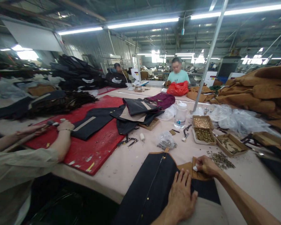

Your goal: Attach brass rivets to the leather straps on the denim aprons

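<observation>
A dark garment piece (pixel 147 187) with brown trim and a line of small metal studs lies on the table in front of me. My left hand (pixel 182 195) rests flat on it, fingers spread. At the brown flap (pixel 186 168), my right hand (pixel 204 165) pinches a small white piece (pixel 195 168) against the fabric. Loose metal studs (pixel 221 160) are scattered just beyond my right hand. Past them stand an open box of fasteners (pixel 231 145) and a tray of brass pieces (pixel 204 135).
At the left, a co-worker's hands (pixel 65 125) work over a red board (pixel 93 153) with dark fabric. A plastic jar (pixel 180 115), a bag of metal parts (pixel 166 140) and a metal pole (pixel 209 57) stand beyond the garment. Brown garments (pixel 259 90) pile up at the right.
</observation>
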A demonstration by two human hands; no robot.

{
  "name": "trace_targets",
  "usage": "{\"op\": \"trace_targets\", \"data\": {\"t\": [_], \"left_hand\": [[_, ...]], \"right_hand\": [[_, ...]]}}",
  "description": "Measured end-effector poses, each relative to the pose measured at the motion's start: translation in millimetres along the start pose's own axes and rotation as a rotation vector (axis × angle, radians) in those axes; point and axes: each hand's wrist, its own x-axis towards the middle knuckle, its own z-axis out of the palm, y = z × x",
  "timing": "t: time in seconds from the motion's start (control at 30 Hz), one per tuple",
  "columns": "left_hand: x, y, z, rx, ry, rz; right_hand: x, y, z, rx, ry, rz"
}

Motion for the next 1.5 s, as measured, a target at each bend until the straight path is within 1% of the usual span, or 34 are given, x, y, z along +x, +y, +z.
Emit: {"op": "trace_targets", "data": {"t": [0.1, 0.2, 0.3, 0.4, 0.53, 0.63, 0.8, 0.9, 0.97, 1.03, 1.1, 1.17, 1.27, 1.37, 1.43, 1.5], "left_hand": [[0, 0, -1.2, -0.018, -0.003, -0.005], [-1, 0, -1.2, -0.031, -0.002, -0.009], [-1, -1, -1.2, -0.030, -0.011, -0.008], [1, -3, -1.2, -0.030, -0.017, -0.002], [7, -8, 0.7, -0.062, -0.063, -0.007], [9, -10, 4.0, -0.057, -0.075, -0.004], [8, -11, 11.3, 0.036, -0.014, 0.017], [12, -11, 15.4, 0.121, 0.011, 0.038], [16, -9, 17.4, 0.166, 0.041, 0.051], [22, -8, 18.8, 0.211, 0.071, 0.064], [29, -7, 20.0, 0.251, 0.091, 0.081], [34, -9, 21.4, 0.271, 0.115, 0.103], [36, -14, 24.1, 0.275, 0.156, 0.129], [36, -16, 26.5, 0.278, 0.171, 0.139], [36, -16, 27.0, 0.282, 0.165, 0.137], [38, -15, 26.3, 0.283, 0.155, 0.134]], "right_hand": [[-1, -6, -4, 0.055, -0.051, 0.024], [-1, -10, -6, 0.144, -0.096, 0.096], [1, -9, -5, 0.206, -0.153, 0.181], [8, -6, -3, 0.144, -0.128, 0.252], [20, -9, -2, -0.007, -0.110, 0.281], [29, -13, -4, -0.050, -0.144, 0.316], [39, -23, -12, -0.090, -0.259, 0.354], [36, -29, -20, -0.074, -0.263, 0.357], [30, -30, -24, -0.038, -0.221, 0.347], [20, -29, -27, 0.008, -0.146, 0.330], [7, -22, -30, 0.053, -0.038, 0.299], [-10, -11, -34, 0.075, 0.107, 0.257], [-46, 14, -50, 0.040, 0.370, 0.220], [-83, 48, -76, -0.072, 0.610, 0.270], [-98, 70, -92, -0.163, 0.705, 0.332], [-104, 89, -103, -0.243, 0.737, 0.386]]}}
